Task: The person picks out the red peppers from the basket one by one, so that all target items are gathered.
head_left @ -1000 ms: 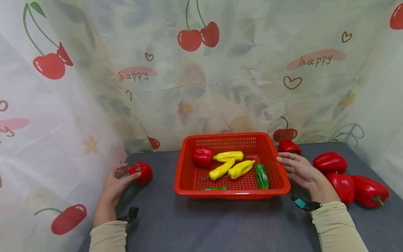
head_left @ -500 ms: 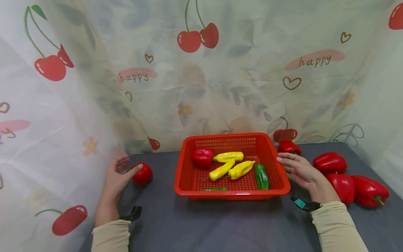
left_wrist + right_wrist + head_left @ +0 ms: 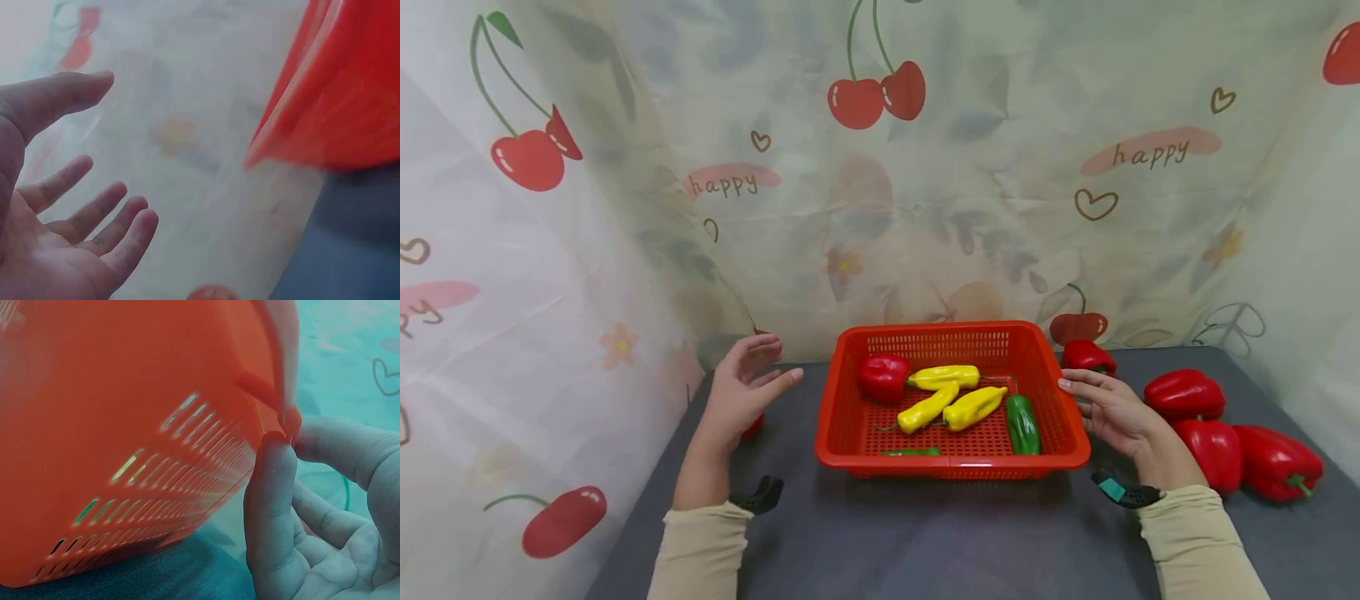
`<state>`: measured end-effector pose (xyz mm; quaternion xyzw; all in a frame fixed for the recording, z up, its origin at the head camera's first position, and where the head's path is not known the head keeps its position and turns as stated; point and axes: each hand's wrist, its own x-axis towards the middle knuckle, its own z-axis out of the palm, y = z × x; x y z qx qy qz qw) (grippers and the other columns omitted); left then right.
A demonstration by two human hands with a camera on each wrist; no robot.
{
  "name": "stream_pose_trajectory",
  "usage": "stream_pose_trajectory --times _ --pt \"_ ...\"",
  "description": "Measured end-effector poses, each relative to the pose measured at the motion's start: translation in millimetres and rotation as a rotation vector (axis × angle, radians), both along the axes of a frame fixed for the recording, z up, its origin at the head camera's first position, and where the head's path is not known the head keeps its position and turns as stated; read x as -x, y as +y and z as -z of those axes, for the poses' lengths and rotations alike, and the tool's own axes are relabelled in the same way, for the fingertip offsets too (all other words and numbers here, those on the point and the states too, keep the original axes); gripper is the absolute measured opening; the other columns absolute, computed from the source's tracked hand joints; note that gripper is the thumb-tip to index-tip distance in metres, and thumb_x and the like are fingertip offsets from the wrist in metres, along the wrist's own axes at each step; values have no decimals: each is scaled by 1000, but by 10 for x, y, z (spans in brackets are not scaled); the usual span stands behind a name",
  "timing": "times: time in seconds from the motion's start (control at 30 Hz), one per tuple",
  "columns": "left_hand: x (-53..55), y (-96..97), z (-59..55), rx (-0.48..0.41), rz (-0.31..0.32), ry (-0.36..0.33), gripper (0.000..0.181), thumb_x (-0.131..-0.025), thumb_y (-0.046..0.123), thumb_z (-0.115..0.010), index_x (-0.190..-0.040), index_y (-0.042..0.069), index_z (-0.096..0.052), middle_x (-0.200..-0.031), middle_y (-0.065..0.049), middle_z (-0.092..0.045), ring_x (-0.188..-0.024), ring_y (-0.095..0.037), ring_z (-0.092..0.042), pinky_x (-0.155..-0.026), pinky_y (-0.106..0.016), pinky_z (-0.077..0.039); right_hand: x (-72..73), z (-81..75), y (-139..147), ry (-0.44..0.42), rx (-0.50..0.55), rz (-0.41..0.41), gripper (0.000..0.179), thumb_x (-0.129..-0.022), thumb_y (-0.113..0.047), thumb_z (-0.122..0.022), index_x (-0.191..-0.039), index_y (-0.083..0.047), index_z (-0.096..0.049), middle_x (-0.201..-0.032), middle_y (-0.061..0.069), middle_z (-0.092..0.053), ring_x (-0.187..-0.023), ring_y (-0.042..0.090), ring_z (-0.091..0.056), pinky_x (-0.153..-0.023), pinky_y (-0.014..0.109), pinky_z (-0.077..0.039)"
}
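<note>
An orange-red plastic basket (image 3: 951, 462) with slotted walls stands at the middle of the table. In it lie a red bell pepper (image 3: 883, 378), several yellow peppers (image 3: 975, 407) and green peppers (image 3: 1023, 425). My right hand (image 3: 1108, 415) pinches the basket's right rim between thumb and index finger, as the right wrist view shows. Left of the basket, my left hand (image 3: 739, 400) is raised with spread, relaxed fingers and holds nothing. Behind it, a round red vegetable (image 3: 753, 429) is mostly hidden. The left wrist view shows the bare palm beside the basket (image 3: 350, 125).
Several red bell peppers (image 3: 1185, 394) lie on the dark grey table (image 3: 955, 542) to the right of my right hand, one more (image 3: 1087, 357) behind it. A cherry-printed cloth (image 3: 955, 208) encloses the table at the back and sides.
My left hand has come away from the round red vegetable, moving right toward the basket, and now covers most of it in the head view. The right hand stays on the rim.
</note>
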<state>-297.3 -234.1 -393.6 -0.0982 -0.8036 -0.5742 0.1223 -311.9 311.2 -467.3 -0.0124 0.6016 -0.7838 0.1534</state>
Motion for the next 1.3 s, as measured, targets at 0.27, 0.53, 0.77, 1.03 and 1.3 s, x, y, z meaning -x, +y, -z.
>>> stream_pose_trajectory --times 0.27,0.53,0.77,1.03,1.3 --pt "294 463 -111 44 168 -60 64 -91 26 -86 -146 19 -54 -149 -5 -57 -141 -32 -55 -117 -54 -48 15 1 -18 0 -7 0 18 -110 -20 -60 -123 -27 -70 -114 -9 -79 -97 13 -78 -87 35 -65" --pt "605 838 -323 83 289 -66 60 -91 25 -86 -143 18 -57 -145 -7 -59 -142 -33 -56 -118 -56 -46 25 -10 7 -2 -22 12 18 -110 -20 -60 -123 -28 -69 -114 -9 -79 -98 13 -78 -87 35 -65" --pt "847 1045 -215 190 305 -75 57 -91 26 -85 -141 12 -59 -145 -14 -60 -139 -39 -58 -116 -56 -48 -1 2 0 -8 -31 19 17 -109 -21 -61 -123 -28 -69 -113 -10 -79 -97 13 -77 -87 35 -65" --pt "919 1036 -13 225 281 -150 59 -90 22 -85 -140 4 -60 -143 -18 -62 -136 -37 -59 -115 -54 -50 -11 -20 -16 -2 1 11 18 -109 -20 -60 -124 -26 -68 -114 -9 -79 -98 13 -78 -87 34 -65" --pt "941 1092 73 217 282 -167 60 -89 25 -87 -138 4 -61 -142 -19 -63 -134 -39 -59 -111 -55 -51 -13 -37 -22 -9 17 13 18 -110 -19 -60 -122 -27 -69 -113 -8 -79 -96 13 -78 -86 34 -65"
